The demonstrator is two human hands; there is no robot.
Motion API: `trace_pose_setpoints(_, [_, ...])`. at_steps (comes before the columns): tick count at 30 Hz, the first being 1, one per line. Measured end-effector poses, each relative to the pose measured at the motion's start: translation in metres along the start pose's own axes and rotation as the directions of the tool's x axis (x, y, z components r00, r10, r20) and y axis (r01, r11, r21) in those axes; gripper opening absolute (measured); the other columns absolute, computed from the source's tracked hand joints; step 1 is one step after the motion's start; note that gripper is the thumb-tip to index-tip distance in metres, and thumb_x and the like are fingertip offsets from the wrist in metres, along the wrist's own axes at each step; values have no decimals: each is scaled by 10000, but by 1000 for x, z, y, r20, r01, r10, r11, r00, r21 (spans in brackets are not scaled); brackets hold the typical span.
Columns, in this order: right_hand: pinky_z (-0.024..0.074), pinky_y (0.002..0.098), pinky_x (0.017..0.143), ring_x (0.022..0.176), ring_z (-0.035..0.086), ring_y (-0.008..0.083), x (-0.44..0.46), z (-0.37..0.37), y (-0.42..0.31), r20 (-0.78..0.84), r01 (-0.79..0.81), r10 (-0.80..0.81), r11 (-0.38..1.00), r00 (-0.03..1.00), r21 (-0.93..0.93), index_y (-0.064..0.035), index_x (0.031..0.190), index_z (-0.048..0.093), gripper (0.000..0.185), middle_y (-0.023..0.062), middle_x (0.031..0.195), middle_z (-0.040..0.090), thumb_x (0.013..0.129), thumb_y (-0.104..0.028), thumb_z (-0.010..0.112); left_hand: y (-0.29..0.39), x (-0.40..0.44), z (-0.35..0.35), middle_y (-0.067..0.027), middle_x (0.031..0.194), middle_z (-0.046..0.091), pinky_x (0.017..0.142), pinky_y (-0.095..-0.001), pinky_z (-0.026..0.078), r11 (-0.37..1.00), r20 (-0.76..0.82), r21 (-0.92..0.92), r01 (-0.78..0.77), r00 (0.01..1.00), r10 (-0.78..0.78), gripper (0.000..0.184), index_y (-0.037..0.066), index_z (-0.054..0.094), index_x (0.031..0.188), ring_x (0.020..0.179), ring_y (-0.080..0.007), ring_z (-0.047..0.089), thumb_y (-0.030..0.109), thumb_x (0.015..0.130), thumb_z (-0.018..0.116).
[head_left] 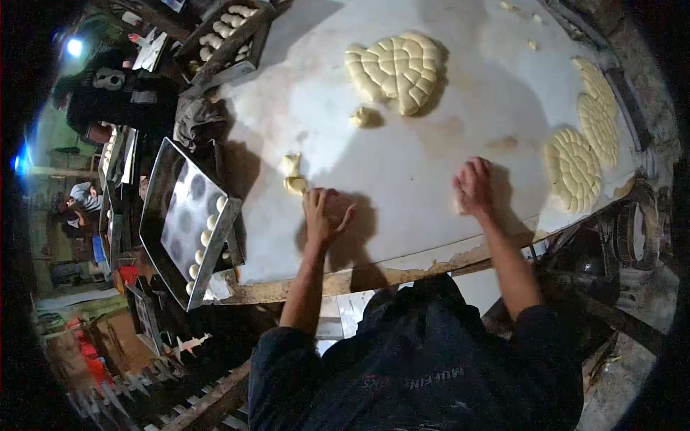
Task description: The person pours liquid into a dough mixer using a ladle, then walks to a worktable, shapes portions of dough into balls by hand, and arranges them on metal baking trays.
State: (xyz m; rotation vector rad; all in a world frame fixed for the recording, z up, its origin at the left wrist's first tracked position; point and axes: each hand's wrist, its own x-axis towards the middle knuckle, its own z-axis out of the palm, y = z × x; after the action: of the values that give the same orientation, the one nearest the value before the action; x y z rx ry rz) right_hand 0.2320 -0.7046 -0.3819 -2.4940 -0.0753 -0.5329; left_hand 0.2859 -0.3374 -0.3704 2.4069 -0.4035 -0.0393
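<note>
My left hand (325,217) is over the near left part of the table, thumb and fingers apart, palm toward the tabletop. Its fingertips are right beside small pieces of dough (295,184), and I cannot tell whether they touch. My right hand (474,187) rests on the tabletop further right, fingers curled in. Whatever lies beneath those fingers is hidden; only a pale edge shows by the thumb side. Ahead of both hands sits a round slab of dough (397,68) cut into many pieces, with a loose lump of dough (361,117) next to it.
Several more scored dough rounds (573,169) lie along the table's right side. A metal tray (188,208) with a row of dough balls leans at the left edge. Beyond it stands a box of dough balls (223,32). A person in dark clothing (122,100) is at the far left.
</note>
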Motion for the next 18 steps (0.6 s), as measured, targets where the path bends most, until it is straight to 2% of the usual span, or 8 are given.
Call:
trace_pose_setpoints(3, [392,461,702,779,487,371,20,13,-47,169,2,-4,1000,986,12,-49,712,486,158,169,767,473,714,-140,616,24,-10,64,-233,1273,428,1041,-570,265,980,-204,175,90,978,-53,627,41,506,1211,1172,-441,391,386,745,745])
trace_pose_setpoints(4, [402,462,688,762,490,367,14,-9,-78,296,33,-39,999,954,23,-39,714,492,149,173,749,473,705,-121,616,20,-11,67,-219,1303,421,1058,-547,274,991,153,79,110,981,-121,602,16,503,1196,1214,-456,365,321,734,739])
trace_pose_setpoints(5, [415,472,705,767,494,361,-21,14,-69,181,175,-187,981,966,81,-28,714,496,138,175,750,474,696,-102,611,-1,-52,100,-203,1233,486,1037,-518,308,972,-88,162,-171,979,186,491,12,511,1169,1168,-443,420,219,759,683])
trace_pose_setpoints(8, [441,499,771,797,518,367,-53,14,-14,100,402,-414,908,905,119,-22,727,523,120,164,768,504,672,-79,613,18,-80,59,-134,1087,588,1013,-512,335,943,166,219,-252,962,219,307,68,587,1114,1087,-351,524,111,810,591])
trace_pose_setpoints(10, [425,522,873,874,508,385,-31,-22,11,487,114,-135,991,863,72,-10,725,523,113,180,814,509,655,-40,607,34,-45,9,-50,997,616,918,-506,378,869,203,279,-408,910,362,206,123,626,1007,1004,-272,550,109,803,601])
trace_pose_setpoints(12, [447,507,836,832,528,366,27,-15,15,92,271,-265,961,960,-60,-27,696,515,108,156,783,513,660,-55,613,25,-17,2,-50,916,612,826,-489,404,964,-26,224,-141,988,150,148,126,626,936,910,-287,540,88,801,579])
trace_pose_setpoints(15, [470,476,807,787,546,327,60,18,-16,31,177,-177,984,984,3,-45,687,529,97,123,738,516,664,-67,620,31,31,40,-95,879,594,742,-425,432,992,-348,122,-26,935,67,131,96,613,897,849,-319,519,81,781,555])
trace_pose_setpoints(18, [475,458,839,765,554,305,8,41,-14,119,256,-252,967,960,-12,-53,705,546,85,102,719,518,665,-71,619,44,2,72,-96,886,595,766,-404,443,971,-258,198,-135,948,185,144,97,618,917,870,-312,535,70,785,570])
